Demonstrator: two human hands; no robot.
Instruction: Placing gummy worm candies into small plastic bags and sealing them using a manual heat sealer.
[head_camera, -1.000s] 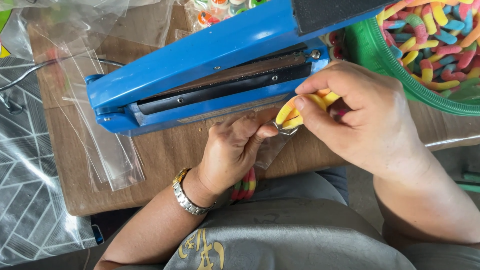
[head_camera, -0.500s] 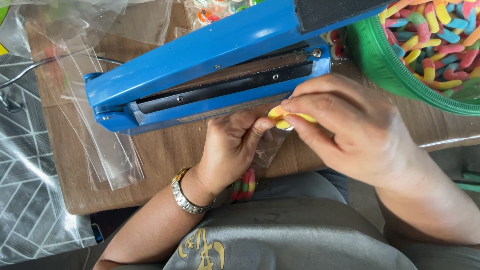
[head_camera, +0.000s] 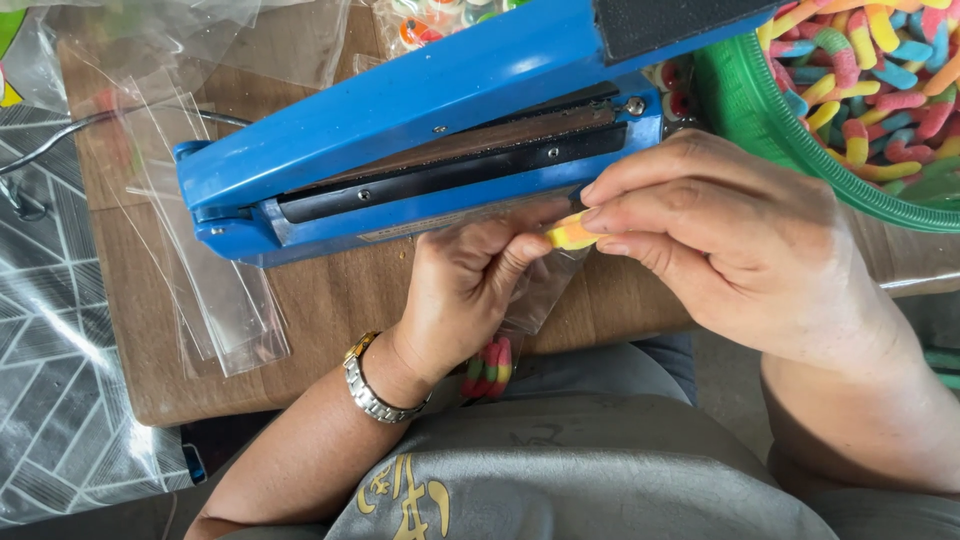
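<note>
My left hand (head_camera: 470, 285) holds the mouth of a small clear plastic bag (head_camera: 540, 290) that hangs over the table's front edge, with several striped gummy sweets (head_camera: 490, 365) in its bottom. My right hand (head_camera: 720, 240) pinches a yellow gummy sweet (head_camera: 570, 233) at the bag's mouth, touching my left thumb. Both hands sit just in front of the blue heat sealer (head_camera: 430, 130), whose arm is raised.
A green basket (head_camera: 770, 130) full of coloured gummy worms stands at the right. Loose empty clear bags (head_camera: 200, 270) lie on the wooden table (head_camera: 330, 300) at the left. A black cable (head_camera: 60, 140) runs off the left side.
My right hand has pushed the yellow sweet down and left, from above the bag to the bag's mouth. My left hand has stayed on the bag.
</note>
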